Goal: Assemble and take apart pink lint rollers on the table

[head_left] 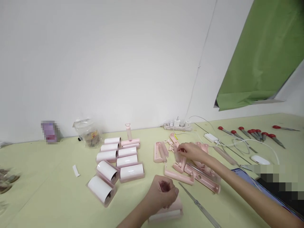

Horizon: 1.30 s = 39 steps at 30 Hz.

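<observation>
My left hand [163,193] is curled closed at the front of the table, with the inside of the grip in shadow. Just below it is a pink and white roller [167,213], partly covered by the hand; whether the fingers grip it I cannot tell. My right hand [191,152] reaches into a heap of pink plastic parts, its fingertips pinched at a pink piece [177,155]. Around it lie an open pink case [158,152], a long pink handle piece [179,176] and a pink half shell [205,180].
Several white rolls in pink cases [131,172] lie left of centre. A slim metal tool [198,204] points between my hands. Behind stand a plastic bag [91,134] and a power strip [178,126]. Red-handled tools [255,133], cables and a blue-edged phone-like slab [251,183] are right.
</observation>
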### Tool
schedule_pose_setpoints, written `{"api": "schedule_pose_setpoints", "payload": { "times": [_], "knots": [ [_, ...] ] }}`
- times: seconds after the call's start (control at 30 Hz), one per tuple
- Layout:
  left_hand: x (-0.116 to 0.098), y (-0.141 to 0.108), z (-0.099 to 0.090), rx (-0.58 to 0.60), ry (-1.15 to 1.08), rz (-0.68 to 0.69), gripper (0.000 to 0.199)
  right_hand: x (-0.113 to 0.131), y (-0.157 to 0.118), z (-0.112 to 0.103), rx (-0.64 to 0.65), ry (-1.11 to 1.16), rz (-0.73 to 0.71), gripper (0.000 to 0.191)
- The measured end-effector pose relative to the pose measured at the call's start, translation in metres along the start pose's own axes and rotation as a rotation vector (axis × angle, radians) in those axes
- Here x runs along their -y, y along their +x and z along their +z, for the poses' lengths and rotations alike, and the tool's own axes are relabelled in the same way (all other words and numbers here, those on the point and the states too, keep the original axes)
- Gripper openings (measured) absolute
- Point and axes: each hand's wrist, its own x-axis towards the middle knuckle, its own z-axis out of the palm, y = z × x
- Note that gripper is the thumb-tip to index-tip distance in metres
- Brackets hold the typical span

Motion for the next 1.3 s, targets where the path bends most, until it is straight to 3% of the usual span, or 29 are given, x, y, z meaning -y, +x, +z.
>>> {"api": "schedule_pose_setpoints", "payload": {
  "times": [0.1,0.33,0.43,0.53,0.67,0.77,0.87,1.0,1.17,1.3],
  "knots": [
    [-0.001,-0.001,0.0,0.004,0.003,0.005,0.04,0.007,0.003,0.007,-0.021,0.011,-0.039,0.018],
    [0.0,-0.002,0.001,-0.012,0.013,0.023,0.043,0.01,0.046,0.026,-0.182,0.025,0.015,0.024],
    [0.003,-0.001,0.0,0.001,0.001,0.028,0.043,0.013,0.051,0.025,-0.227,0.112,-0.004,0.024],
    [0.006,0.0,-0.003,0.017,-0.025,0.033,0.046,0.02,0.038,0.01,-0.267,0.256,-0.035,0.02],
    [0.008,0.0,-0.006,0.06,-0.076,0.045,0.048,0.041,-0.005,-0.027,-0.244,0.45,-0.117,0.022],
    [0.008,0.001,-0.006,0.097,-0.136,0.088,0.056,0.065,-0.041,-0.052,-0.124,0.598,-0.197,0.026],
    [0.008,0.003,-0.004,0.104,-0.196,0.109,0.069,0.088,-0.065,-0.065,0.038,0.594,-0.264,0.021],
    [0.007,0.003,-0.002,0.096,-0.242,0.05,0.072,0.108,-0.074,-0.072,0.113,0.494,-0.375,0.013],
    [0.007,0.003,-0.002,0.072,-0.24,0.007,0.074,0.116,-0.077,-0.071,0.125,0.425,-0.484,0.019],
    [0.01,0.005,-0.003,0.072,-0.214,0.013,0.078,0.117,-0.08,-0.059,0.019,0.545,-0.387,0.024]
  ]
}}
